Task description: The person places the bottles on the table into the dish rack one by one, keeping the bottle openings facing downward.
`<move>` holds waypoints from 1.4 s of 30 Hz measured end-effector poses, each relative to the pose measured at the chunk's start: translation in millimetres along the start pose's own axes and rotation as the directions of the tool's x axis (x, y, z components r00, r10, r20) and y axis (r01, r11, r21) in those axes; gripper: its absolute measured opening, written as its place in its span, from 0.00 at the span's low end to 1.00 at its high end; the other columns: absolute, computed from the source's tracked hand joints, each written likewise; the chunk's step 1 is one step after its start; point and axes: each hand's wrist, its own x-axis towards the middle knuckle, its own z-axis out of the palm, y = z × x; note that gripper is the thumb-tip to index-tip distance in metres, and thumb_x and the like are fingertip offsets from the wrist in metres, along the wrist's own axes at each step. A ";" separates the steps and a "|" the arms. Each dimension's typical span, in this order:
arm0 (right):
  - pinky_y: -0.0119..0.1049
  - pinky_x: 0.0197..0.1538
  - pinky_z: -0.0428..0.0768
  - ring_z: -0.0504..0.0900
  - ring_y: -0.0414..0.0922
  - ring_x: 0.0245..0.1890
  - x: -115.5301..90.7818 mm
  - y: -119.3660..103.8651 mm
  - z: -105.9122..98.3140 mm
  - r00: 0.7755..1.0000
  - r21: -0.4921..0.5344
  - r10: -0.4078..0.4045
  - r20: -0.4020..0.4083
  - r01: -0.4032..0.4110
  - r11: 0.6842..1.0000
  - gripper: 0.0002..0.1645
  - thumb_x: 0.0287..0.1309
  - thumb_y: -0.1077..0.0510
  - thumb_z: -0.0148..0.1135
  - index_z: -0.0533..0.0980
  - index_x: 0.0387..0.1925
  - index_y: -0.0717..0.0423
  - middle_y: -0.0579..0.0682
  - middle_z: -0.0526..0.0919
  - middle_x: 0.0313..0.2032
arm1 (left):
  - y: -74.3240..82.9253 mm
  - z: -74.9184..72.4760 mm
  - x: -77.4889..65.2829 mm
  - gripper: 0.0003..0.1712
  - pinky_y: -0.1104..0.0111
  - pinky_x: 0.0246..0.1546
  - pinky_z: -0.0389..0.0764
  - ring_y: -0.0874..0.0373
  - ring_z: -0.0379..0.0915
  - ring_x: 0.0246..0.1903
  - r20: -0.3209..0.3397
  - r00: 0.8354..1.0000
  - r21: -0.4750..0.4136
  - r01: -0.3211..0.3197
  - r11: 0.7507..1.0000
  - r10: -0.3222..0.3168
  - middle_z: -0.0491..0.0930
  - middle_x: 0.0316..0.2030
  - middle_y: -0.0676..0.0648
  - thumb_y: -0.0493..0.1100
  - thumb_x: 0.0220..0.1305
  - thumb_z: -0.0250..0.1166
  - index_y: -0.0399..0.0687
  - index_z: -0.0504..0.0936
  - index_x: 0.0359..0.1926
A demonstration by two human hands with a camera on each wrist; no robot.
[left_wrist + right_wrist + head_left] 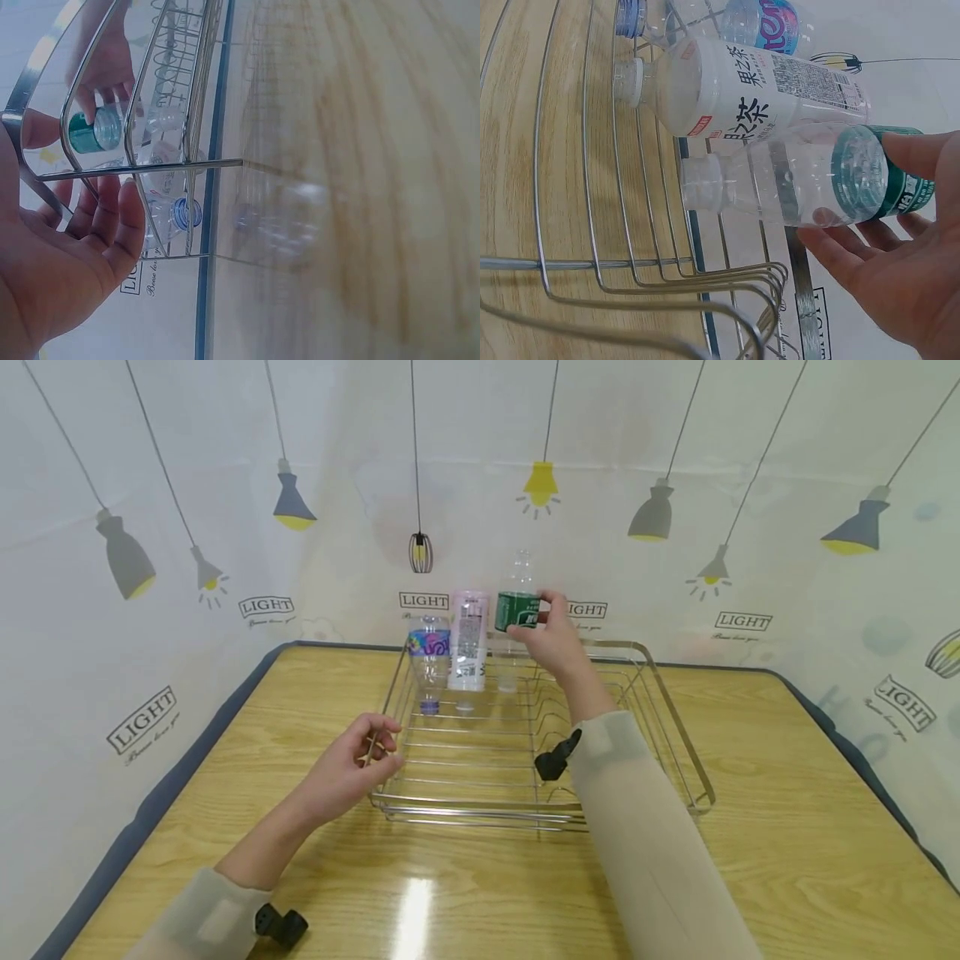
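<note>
My right hand (558,643) grips a clear plastic bottle (517,610) by its green-labelled lower half. The bottle stands neck down over the back of a wire dish rack (465,807); its white cap (702,182) shows close to the wires in the right wrist view. Beside it, a fruit tea bottle (469,643) with a pale pink and white label is also upside down. Farther left is an upturned clear bottle (430,664) with a purple-blue label and blue cap. My left hand (345,772) lies at the rack's left front corner, fingers loosely bent around the wires, holding no bottle.
The rack rests on a wood-grain table (780,827) with a dark edge. Upright wire loops (555,718) line its middle and right. A white cloth backdrop (480,443) printed with lamps rises close behind the rack.
</note>
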 end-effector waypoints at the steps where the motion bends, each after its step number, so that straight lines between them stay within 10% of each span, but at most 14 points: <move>1: 0.58 0.75 0.76 0.76 0.60 0.71 -0.1 0.8 0.1 1.000 -0.002 0.007 0.010 -0.007 1.000 0.53 0.76 0.54 0.68 0.46 0.87 0.48 0.64 0.67 0.77 | 0.0 0.1 0.1 0.25 0.69 0.40 0.78 0.49 0.72 0.45 -0.001 1.000 0.001 0.000 1.000 0.000 0.72 0.51 0.38 0.41 0.77 0.66 0.37 0.70 0.67; 42: 0.62 0.79 0.71 0.75 0.66 0.74 1.7 15.1 5.7 0.992 -0.189 0.051 0.115 -0.029 0.982 0.65 0.74 0.56 0.71 0.33 0.90 0.40 0.69 0.64 0.81 | 4.4 0.4 -2.4 0.23 0.68 0.41 0.79 0.49 0.74 0.45 0.005 1.000 0.013 0.007 1.000 -0.007 0.72 0.50 0.41 0.42 0.78 0.66 0.40 0.71 0.67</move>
